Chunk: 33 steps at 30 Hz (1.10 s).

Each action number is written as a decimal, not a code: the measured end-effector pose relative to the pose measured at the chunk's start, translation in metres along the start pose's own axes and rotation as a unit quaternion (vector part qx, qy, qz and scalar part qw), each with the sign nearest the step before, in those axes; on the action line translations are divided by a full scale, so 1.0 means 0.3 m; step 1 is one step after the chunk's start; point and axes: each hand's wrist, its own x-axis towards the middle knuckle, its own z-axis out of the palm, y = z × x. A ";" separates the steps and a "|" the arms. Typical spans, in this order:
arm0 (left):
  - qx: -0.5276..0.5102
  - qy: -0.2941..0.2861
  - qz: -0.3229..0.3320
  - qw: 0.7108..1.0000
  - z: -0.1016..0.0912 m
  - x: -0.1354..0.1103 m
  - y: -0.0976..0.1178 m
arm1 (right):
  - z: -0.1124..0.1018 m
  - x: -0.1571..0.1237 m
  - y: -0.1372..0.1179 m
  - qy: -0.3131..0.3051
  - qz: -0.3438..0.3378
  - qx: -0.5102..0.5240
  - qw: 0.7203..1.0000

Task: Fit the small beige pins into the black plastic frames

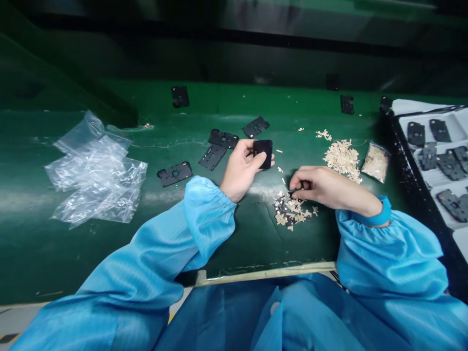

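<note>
My left hand (243,168) grips a flat black plastic part (263,152) between thumb and fingers, held up off the bench. To its right, my right hand (316,185) is closed in a pinch at the upper edge of a mixed pile of small cream and dark pieces (292,210). What lies between those fingertips is too small to make out. Behind my left hand lie more black plastic parts, among them one with a notched outline (256,127) and an overlapping one (224,139). A larger heap of cream pieces (342,158) sits beyond my right hand.
Clear plastic bags (98,170) are heaped at the left of the green bench (234,234). A small bag of cream pieces (376,162) lies right of the heap. At the far right stands a dark-rimmed tray (404,163) with several black parts in white compartments.
</note>
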 end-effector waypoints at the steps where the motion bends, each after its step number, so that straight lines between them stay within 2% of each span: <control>1: -0.007 -0.002 -0.011 1.000 0.002 -0.003 0.005 | 0.009 0.000 -0.006 0.003 -0.004 -0.009 1.000; 4: 0.002 -0.016 -0.036 0.999 0.008 -0.013 0.019 | 0.025 0.005 -0.026 0.003 -0.005 -0.018 1.000; 7: 0.036 -0.034 -0.042 0.998 0.011 -0.022 0.030 | 0.015 0.008 -0.029 -0.013 -0.017 0.015 1.000; 11: 0.103 -0.053 -0.009 0.993 0.016 -0.031 0.045 | -0.016 0.012 0.002 -0.045 -0.009 0.132 0.990; 13: 0.149 -0.071 0.002 0.986 0.018 -0.035 0.055 | -0.019 0.019 0.015 -0.035 0.014 0.203 0.979; 16: 0.194 -0.097 -0.001 0.976 0.019 -0.037 0.065 | 0.003 0.036 0.014 0.055 0.039 0.281 0.957; 19: 0.217 -0.108 -0.010 0.970 0.018 -0.036 0.068 | 0.044 0.057 -0.006 0.170 0.015 0.301 0.938; 21: 0.227 -0.105 -0.010 0.968 0.017 -0.035 0.070 | 0.068 0.067 -0.021 0.226 -0.031 0.269 0.936; 24: 0.228 -0.093 -0.012 0.969 0.019 -0.034 0.075 | 0.095 0.078 -0.035 0.296 -0.101 0.164 0.936; 28: 0.188 -0.085 -0.020 0.978 0.025 -0.035 0.081 | 0.120 0.083 -0.034 0.357 -0.128 0.092 0.921; 33: 0.141 -0.073 -0.028 0.987 0.027 -0.035 0.085 | 0.140 0.085 -0.033 0.367 -0.113 0.074 0.920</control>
